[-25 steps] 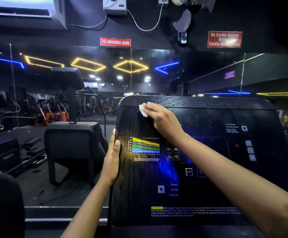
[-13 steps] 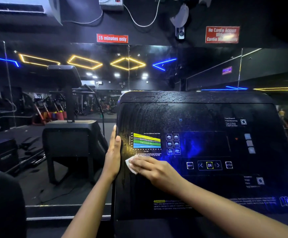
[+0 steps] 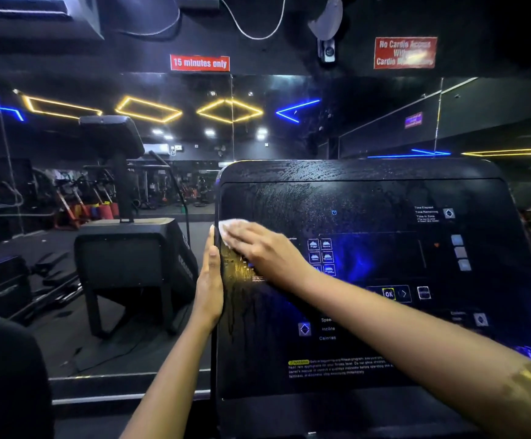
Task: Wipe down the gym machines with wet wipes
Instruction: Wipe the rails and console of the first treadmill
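Note:
A black treadmill console (image 3: pixel 368 201) with lit buttons and wet streaks fills the right half of the head view. My right hand (image 3: pixel 264 251) lies flat on its left part and presses a white wet wipe (image 3: pixel 230 224) against the panel; only the wipe's upper edge shows past the fingertips. My left hand (image 3: pixel 210 289) rests with straight fingers against the console's left edge, thumb on the front face.
A second black machine console (image 3: pixel 131 248) stands to the left, with a wall mirror (image 3: pixel 131 153) behind it reflecting gym equipment and ceiling lights. A dark rounded part (image 3: pixel 4 375) sits at the lower left. Red signs (image 3: pixel 199 63) hang on the wall above.
My right hand has carried the wipe down from the upper left of the panel, then back up and left to the console's left edge. My left hand has stayed on the edge.

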Demonstrator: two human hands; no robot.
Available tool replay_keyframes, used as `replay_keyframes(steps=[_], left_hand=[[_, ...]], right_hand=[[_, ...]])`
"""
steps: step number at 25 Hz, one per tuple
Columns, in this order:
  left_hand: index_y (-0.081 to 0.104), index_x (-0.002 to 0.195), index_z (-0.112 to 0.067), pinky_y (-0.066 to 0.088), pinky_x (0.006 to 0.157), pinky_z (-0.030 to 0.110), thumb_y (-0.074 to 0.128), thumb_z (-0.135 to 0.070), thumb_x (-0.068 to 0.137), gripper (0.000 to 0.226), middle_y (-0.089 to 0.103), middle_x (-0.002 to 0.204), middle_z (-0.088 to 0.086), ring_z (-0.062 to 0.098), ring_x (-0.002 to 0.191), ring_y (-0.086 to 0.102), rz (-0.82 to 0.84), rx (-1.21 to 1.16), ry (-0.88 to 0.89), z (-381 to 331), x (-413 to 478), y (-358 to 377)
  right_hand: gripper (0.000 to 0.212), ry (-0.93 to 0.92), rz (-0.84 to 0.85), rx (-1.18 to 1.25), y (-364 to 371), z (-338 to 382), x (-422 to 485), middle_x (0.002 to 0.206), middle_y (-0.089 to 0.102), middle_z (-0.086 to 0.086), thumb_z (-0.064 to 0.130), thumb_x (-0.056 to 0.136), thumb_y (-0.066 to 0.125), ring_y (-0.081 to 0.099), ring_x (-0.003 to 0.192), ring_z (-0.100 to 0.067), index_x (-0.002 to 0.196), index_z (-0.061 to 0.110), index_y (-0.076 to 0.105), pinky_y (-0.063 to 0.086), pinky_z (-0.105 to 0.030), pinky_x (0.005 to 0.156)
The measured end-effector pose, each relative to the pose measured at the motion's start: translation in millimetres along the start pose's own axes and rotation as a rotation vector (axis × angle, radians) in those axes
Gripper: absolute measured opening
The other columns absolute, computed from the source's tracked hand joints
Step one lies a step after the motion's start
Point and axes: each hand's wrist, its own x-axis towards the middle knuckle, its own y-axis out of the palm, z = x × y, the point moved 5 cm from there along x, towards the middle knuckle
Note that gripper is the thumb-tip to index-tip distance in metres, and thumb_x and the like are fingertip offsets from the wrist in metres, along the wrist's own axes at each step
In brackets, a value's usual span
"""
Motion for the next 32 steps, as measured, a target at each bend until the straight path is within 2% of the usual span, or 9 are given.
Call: replay_keyframes(steps=[2,4,7,12,16,22,26,29,32], left_hand=[[0.022,0.14,-0.05,0.021,0.112,0.014,0.029,-0.094,0.065,0.088,0.029,0.144,-0.028,-0.018,0.129,0.029,0.007,0.003,-0.022,2.5,0.0,-0.6],[0.018,0.145,-0.04,0.017,0.108,0.006,0.026,-0.095,0.063,0.099,0.022,0.142,-0.034,-0.027,0.125,0.023,0.009,0.022,0.007,-2.3,-1.4,0.3],[0.016,0.149,-0.032,0.013,0.112,0.017,0.027,-0.094,0.064,0.105,0.019,0.138,-0.039,-0.031,0.122,0.02,0.011,0.048,0.023,-3.9,-2.2,1.6],[0.014,0.143,-0.047,0.014,0.112,0.025,0.026,-0.088,0.07,0.084,0.017,0.144,-0.03,-0.008,0.134,0.017,0.001,0.068,-0.017,-1.6,-3.0,0.9],[0.013,0.146,-0.043,0.014,0.107,0.023,0.025,-0.064,0.084,0.066,0.012,0.13,-0.045,-0.006,0.129,0.017,-0.007,0.096,-0.044,-2.2,-4.2,2.0],[0.014,0.149,-0.038,0.017,0.102,0.016,0.03,-0.058,0.089,0.066,0.019,0.122,-0.048,-0.019,0.122,0.023,-0.005,0.102,-0.033,-2.3,-3.4,2.5],[0.013,0.15,-0.037,0.018,0.102,0.018,0.031,-0.06,0.09,0.066,0.018,0.123,-0.047,-0.008,0.126,0.021,0.0,0.104,-0.026,-3.6,-3.8,2.4],[0.015,0.149,-0.036,0.017,0.102,0.014,0.031,-0.064,0.087,0.071,0.019,0.131,-0.044,-0.009,0.128,0.021,-0.008,0.094,-0.022,-4.0,-3.7,2.0],[0.017,0.149,-0.04,0.02,0.108,0.022,0.03,-0.071,0.077,0.079,0.023,0.14,-0.033,-0.006,0.13,0.024,-0.015,0.102,-0.005,0.0,-1.8,0.2]], right_hand=[[0.035,-0.048,0.007,0.038,4.8,26.7,-35.9,0.119,0.063,-0.011,0.004,0.084,0.049,0.059,0.111,-0.026,0.116,0.002,0.063,0.056,-0.034,0.078],[0.033,-0.118,0.054,0.068,4.3,53.3,-74.5,0.122,0.062,-0.008,0.005,0.09,0.046,0.056,0.115,-0.023,0.119,0.004,0.062,0.053,-0.031,0.082],[0.03,-0.18,0.1,0.107,-13.8,55.3,-95.1,0.124,0.061,-0.002,0.008,0.095,0.046,0.054,0.118,-0.017,0.122,0.008,0.061,0.052,-0.028,0.085],[0.035,0.186,-0.127,0.034,-68.2,-60.1,-34.9,0.116,0.066,-0.005,0.017,0.095,0.039,0.06,0.107,-0.021,0.107,0.007,0.069,0.048,-0.031,0.095],[0.045,0.236,-0.008,-0.092,-73.2,-115.3,-17.8,0.109,0.068,-0.012,0.008,0.08,0.034,0.065,0.096,-0.03,0.106,0.003,0.069,0.053,-0.034,0.084],[0.039,0.142,0.073,-0.035,-57.5,-77.7,-89.1,0.126,0.06,-0.007,0.003,0.089,0.04,0.059,0.11,-0.025,0.121,0.01,0.062,0.054,-0.036,0.084],[0.035,0.082,0.056,-0.009,-53.7,-25.5,-143.5,0.132,0.055,-0.004,0.004,0.097,0.039,0.053,0.12,-0.019,0.126,0.009,0.058,0.047,-0.032,0.097],[0.035,0.046,0.045,0.078,-58.2,-3.1,-159.0,0.125,0.06,-0.003,-0.003,0.093,0.045,0.055,0.117,-0.018,0.122,0.009,0.061,0.046,-0.03,0.097],[0.033,0.159,-0.067,0.131,-66.3,-30.7,-107.7,0.114,0.067,-0.007,-0.001,0.087,0.049,0.062,0.106,-0.022,0.111,0.008,0.068,0.049,-0.032,0.091]])
